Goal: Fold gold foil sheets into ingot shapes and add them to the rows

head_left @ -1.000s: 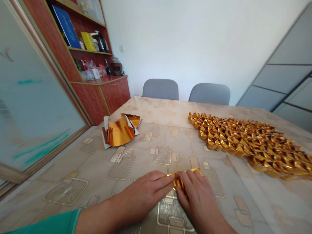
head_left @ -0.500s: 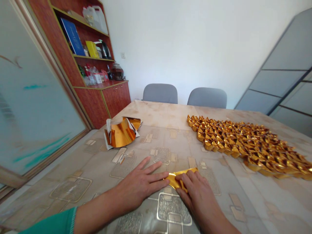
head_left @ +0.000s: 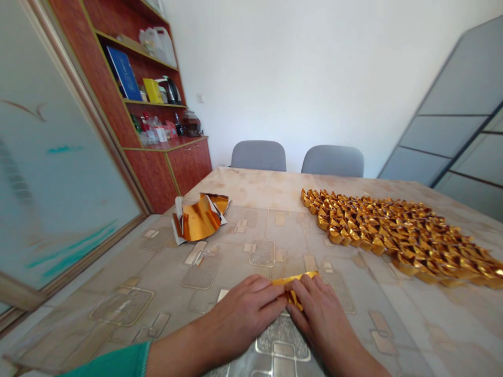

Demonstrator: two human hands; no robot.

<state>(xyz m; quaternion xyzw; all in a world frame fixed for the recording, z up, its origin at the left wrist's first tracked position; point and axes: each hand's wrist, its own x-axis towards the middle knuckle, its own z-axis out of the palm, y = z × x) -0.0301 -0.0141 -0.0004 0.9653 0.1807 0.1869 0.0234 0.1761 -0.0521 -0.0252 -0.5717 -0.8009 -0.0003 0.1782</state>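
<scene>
A small piece of gold foil paper (head_left: 294,278) lies on the table, partly folded and mostly covered by both hands. My right hand (head_left: 320,309) has its fingers bent over the right part of the paper, with the thumb at the near edge. At the paper's left end, my left hand (head_left: 245,311) has its fingers together and curled, their tips pressed on it. Further off to the left stands a stack of curved gold foil sheets (head_left: 199,217) in white paper. On the right sit several rows of folded gold foil ingots (head_left: 377,225), packed close together.
The table (head_left: 251,183) has a clear patterned cover. Two grey chairs (head_left: 258,156) stand at its far side. A red-brown cabinet (head_left: 192,162) with bottles and boxes is at the back left, near a frosted glass door (head_left: 58,183).
My left hand has moved right onto the foil paper, its spread fingers now drawn together and bent. My right hand has stayed nearly in place. The camera view has tilted slightly upward.
</scene>
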